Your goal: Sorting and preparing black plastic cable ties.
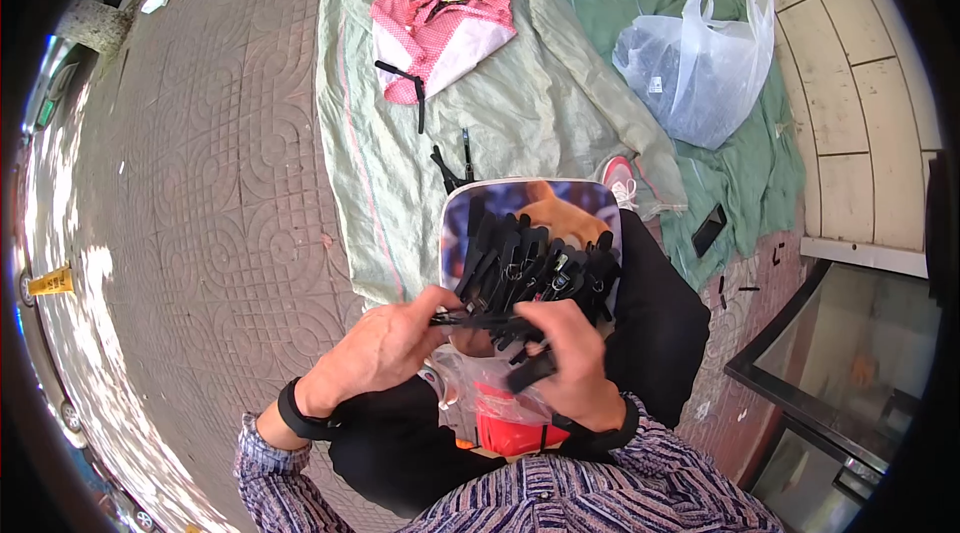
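Note:
Over my lap, a black strap is stretched between my two hands. My left hand pinches one end, fingers closed. My right hand grips the other end, thumb pressed down; a wider black end dangles under it, slightly blurred. Just beyond my hands, a heap of black straps with small metal buckles covers much of a board with a printed animal picture. Several more straps stick out past the board's far edge. My fingers hide the finer parts of the strap.
A pale green sheet lies ahead, bearing a pink dotted bag. A white plastic bag and a phone sit on green cloth at right. Beneath the board is a red container; a glass-panelled cabinet stands right.

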`<action>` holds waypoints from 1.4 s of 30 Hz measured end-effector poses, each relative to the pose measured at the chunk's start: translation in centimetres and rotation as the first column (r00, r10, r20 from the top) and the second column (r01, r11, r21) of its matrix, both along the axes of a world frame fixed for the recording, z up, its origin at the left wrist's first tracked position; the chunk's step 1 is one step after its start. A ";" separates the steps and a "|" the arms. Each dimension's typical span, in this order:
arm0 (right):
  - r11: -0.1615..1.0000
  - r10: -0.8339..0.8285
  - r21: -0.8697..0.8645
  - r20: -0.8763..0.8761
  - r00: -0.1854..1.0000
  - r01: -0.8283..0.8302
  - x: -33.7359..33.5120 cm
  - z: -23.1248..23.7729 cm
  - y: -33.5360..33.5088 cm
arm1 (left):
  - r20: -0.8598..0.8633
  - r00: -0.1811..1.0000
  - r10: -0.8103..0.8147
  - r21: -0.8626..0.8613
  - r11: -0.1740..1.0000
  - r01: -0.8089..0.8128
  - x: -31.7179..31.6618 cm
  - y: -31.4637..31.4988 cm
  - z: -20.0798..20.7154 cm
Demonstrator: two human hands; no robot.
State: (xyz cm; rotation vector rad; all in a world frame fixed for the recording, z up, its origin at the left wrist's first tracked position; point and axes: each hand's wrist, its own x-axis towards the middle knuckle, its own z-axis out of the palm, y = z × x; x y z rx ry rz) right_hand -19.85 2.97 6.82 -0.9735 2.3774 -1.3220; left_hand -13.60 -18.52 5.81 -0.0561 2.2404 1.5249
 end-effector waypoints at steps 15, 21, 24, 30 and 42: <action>0.946 0.035 -0.214 0.816 0.577 0.244 -0.3 0.3 -0.5 | 0.418 0.756 -0.503 0.845 0.520 -0.122 -2.4 -0.3 -0.8; 0.769 0.532 -0.623 0.750 0.394 0.147 -1.6 -0.6 2.3 | 0.397 0.916 -0.046 0.687 0.677 -0.264 -5.0 -4.7 -7.0; 0.609 0.792 -0.791 0.610 -0.009 -0.049 0.7 -0.3 -1.7 | 0.634 0.711 0.303 0.374 0.685 -0.625 -7.6 -5.4 -17.6; 0.652 0.588 -0.671 0.741 -0.325 -0.353 2.2 -0.4 -2.3 | 0.437 0.678 0.591 0.135 0.702 -0.699 -8.8 -6.4 -27.3; 0.452 0.686 -0.795 0.599 -0.413 -0.404 1.8 -2.7 -1.7 | 0.372 0.925 0.074 -0.094 0.995 -0.042 11.3 -2.6 -30.9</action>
